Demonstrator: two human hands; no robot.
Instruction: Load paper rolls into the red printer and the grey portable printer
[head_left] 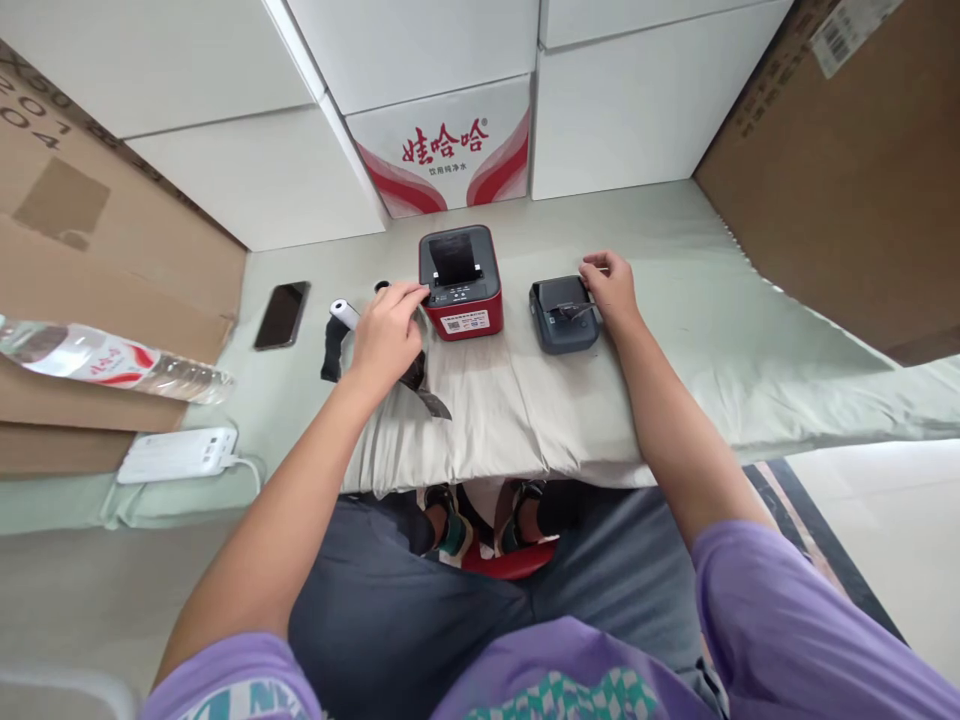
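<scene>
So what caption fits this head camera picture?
Left hand touches a red printer; right hand rests on a small grey printer.

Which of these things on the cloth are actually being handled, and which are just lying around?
In hand:
left hand touching the red printer
right hand on the small grey printer
dark strip under the left hand

Lying about:
phone
white roll
water bottle
white power bank
stacked boxes

head-worn view, looking steeply down, close over table [675, 330]
</scene>
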